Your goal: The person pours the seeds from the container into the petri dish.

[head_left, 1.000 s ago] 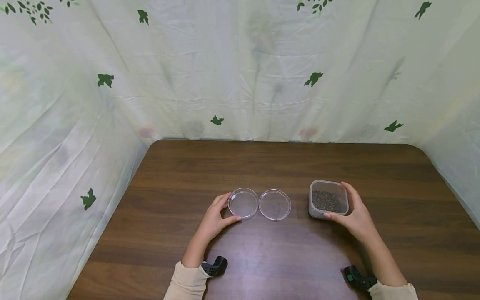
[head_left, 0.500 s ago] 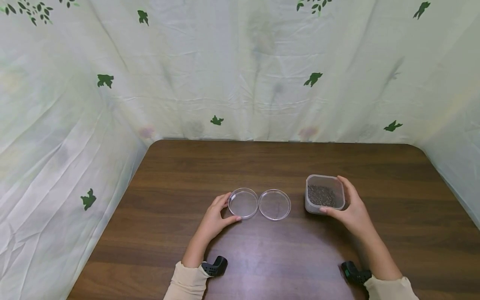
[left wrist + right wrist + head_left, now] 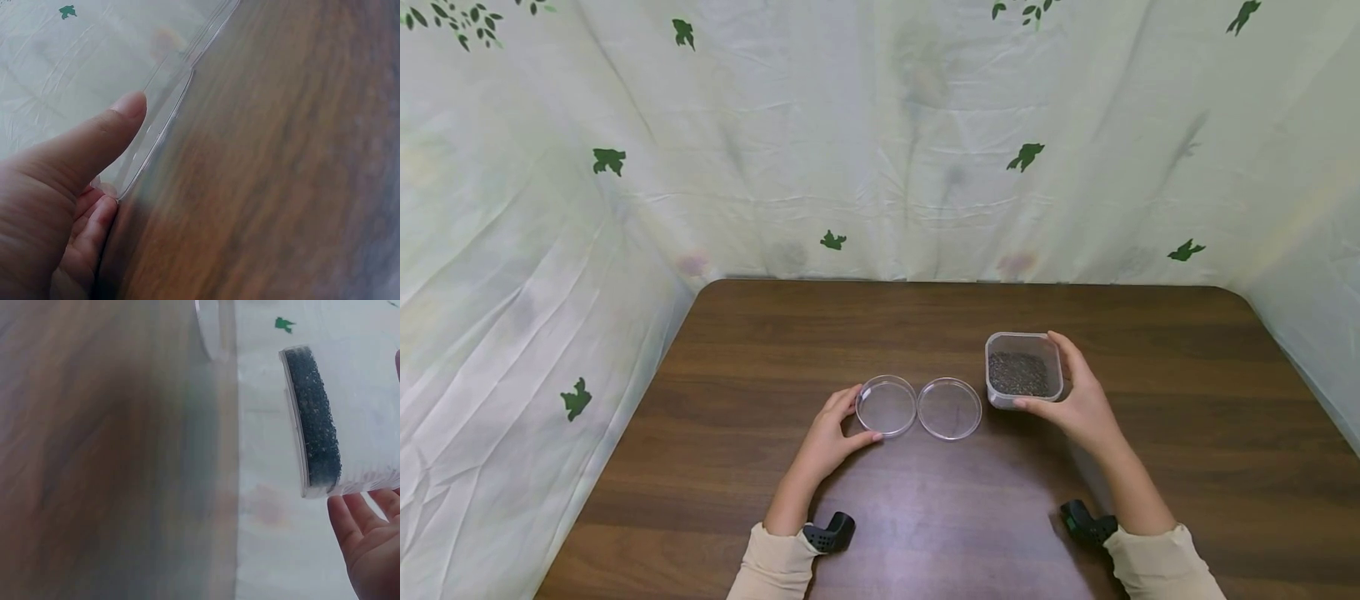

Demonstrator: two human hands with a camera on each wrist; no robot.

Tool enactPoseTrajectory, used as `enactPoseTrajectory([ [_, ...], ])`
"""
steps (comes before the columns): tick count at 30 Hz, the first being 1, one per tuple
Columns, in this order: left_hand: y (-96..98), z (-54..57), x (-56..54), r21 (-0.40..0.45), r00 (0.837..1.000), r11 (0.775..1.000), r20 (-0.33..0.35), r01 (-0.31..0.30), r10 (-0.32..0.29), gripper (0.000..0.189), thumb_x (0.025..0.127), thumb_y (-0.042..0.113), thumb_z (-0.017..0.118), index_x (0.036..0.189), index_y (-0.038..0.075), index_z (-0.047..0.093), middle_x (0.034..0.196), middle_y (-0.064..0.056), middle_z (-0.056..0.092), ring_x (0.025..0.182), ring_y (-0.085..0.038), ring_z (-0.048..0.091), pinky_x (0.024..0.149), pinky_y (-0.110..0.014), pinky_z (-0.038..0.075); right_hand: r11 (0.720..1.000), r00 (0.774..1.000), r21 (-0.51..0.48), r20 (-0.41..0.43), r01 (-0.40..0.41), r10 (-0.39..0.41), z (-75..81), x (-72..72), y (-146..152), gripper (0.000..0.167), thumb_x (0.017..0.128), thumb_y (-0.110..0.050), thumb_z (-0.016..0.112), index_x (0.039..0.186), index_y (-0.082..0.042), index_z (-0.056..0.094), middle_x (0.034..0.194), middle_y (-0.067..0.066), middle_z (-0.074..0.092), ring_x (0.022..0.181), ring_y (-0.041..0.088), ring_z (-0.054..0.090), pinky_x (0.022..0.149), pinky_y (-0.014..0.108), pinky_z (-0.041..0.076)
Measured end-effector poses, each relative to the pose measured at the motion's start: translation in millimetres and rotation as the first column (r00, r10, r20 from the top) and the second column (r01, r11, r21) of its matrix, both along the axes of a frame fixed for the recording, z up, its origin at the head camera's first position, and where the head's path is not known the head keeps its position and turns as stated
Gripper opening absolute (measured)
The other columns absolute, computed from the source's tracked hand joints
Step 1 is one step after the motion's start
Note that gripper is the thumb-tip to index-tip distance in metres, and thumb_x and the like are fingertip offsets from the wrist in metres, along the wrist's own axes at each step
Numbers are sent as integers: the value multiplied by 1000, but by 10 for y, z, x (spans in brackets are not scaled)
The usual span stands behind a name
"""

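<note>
Two clear petri dish halves lie side by side on the table, the left petri dish (image 3: 887, 407) and the right petri dish (image 3: 950, 409). My left hand (image 3: 829, 442) holds the left dish by its near-left rim, thumb at the front and fingers behind. In the left wrist view, the thumb of that hand (image 3: 69, 156) is beside the dish wall (image 3: 156, 134). A clear square plastic tub (image 3: 1000, 343) is partly filled with dark granules (image 3: 1018, 375). My right hand (image 3: 1086, 417) grips its right side. The right wrist view shows the tub (image 3: 362, 425) raised off the table.
A brown wooden table (image 3: 775, 333) carries everything. Behind it and at the sides hangs a pale curtain (image 3: 880, 125) with green leaf and bird shapes. A black wrist camera (image 3: 831, 533) sits on the left wrist and another wrist camera (image 3: 1086, 525) on the right.
My right hand has carried the tub to the left and farther back, closer to the right petri dish. My left hand and both dishes have stayed in place.
</note>
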State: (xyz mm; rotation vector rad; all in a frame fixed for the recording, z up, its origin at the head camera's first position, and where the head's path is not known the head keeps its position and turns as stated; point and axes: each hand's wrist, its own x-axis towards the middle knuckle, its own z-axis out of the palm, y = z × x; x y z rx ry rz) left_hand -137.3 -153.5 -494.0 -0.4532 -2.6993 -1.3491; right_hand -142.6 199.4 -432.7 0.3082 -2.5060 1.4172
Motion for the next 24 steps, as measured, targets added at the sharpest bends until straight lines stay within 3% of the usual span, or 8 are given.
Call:
enactPoseTrajectory([
  [11,4,18,16,17,1000,1000,1,6,-6,77,66,22,80,130,0,43,122,-14,47,103,-28,54,89,-35,43,995,996,-50,-28,-85,84,134,-99,-305,102,56,-17,86,140,-16,28,133,9,39,114,27,40,88,47,35],
  [24,6,22,10,3,1000,1000,22,-2,2,77,67,23,80,131,1,43,122,-14,46,105,-28,53,91,-34,42,993,991,8,-62,-115,115,183,-157,-613,102,55,-23,87,140,-15,29,136,10,34,118,26,36,93,47,33],
])
